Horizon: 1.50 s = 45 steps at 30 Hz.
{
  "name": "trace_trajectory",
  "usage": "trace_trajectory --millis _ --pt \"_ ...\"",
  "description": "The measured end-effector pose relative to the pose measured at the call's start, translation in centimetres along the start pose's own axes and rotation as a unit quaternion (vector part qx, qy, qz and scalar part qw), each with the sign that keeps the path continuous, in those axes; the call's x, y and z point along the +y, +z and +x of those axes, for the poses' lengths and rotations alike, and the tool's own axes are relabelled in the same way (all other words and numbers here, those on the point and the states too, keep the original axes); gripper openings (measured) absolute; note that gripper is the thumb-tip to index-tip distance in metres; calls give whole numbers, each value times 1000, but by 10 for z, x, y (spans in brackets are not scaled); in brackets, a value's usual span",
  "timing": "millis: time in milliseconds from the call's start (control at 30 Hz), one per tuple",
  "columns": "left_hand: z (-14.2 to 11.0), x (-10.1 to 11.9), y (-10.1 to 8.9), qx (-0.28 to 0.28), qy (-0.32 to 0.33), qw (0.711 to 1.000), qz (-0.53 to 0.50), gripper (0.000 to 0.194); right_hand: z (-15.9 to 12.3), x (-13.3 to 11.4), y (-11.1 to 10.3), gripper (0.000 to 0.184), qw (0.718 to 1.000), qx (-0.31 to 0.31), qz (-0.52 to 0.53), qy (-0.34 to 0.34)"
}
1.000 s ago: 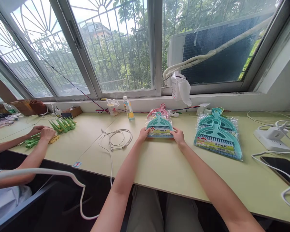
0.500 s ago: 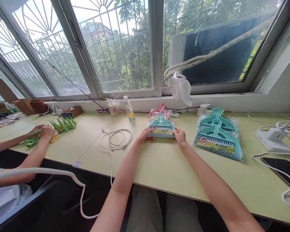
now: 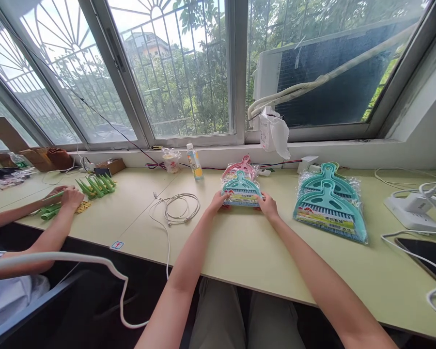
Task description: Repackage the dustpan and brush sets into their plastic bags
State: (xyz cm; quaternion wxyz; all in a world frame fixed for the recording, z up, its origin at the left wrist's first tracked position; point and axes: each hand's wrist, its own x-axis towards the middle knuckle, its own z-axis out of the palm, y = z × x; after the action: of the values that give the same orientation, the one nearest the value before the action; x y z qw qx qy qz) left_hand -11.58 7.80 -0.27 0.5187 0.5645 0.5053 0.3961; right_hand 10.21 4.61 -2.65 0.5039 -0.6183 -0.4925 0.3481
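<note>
A wrapped teal dustpan and brush set (image 3: 241,185) with a printed label lies in front of me, its handle pointing to the window. My left hand (image 3: 218,201) grips its left lower corner, and my right hand (image 3: 268,205) is closed on the right lower corner. Behind and partly under it is a pink dustpan set (image 3: 236,168), mostly covered. To the right, more wrapped teal dustpan sets (image 3: 327,211) lie overlapping in a pile, away from my hands.
Left of my arms is a coiled white cable (image 3: 181,209). A drink bottle (image 3: 194,162) stands by the windowsill. On the right are a white charger (image 3: 414,208) and a phone (image 3: 423,257). Another person's hands (image 3: 70,198) handle green pieces at far left.
The teal set in my hands has shifted very slightly left, and my right hand has moved in a little with it. The other person's hands have moved slightly.
</note>
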Motion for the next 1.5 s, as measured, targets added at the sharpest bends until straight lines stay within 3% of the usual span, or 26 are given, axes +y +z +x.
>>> trace_trajectory --millis 200,667,900,1067,1333,1500 --pt "-6 5 4 0 41 999 15 56 -1 -2 1 60 1000 15 2 -2" --pt "6 -6 7 47 29 998 41 56 5 5 5 53 1000 30 -1 2" --pt "-7 7 26 97 28 974 201 71 -8 -12 0 52 991 68 -111 25" --pt "-17 16 39 159 27 943 292 78 -16 -22 4 78 962 120 -243 6" --pt "-16 13 41 197 26 927 318 72 -20 -23 9 81 952 127 -279 0" --pt "-12 10 38 189 29 936 294 66 -18 -24 9 76 954 123 -274 -2"
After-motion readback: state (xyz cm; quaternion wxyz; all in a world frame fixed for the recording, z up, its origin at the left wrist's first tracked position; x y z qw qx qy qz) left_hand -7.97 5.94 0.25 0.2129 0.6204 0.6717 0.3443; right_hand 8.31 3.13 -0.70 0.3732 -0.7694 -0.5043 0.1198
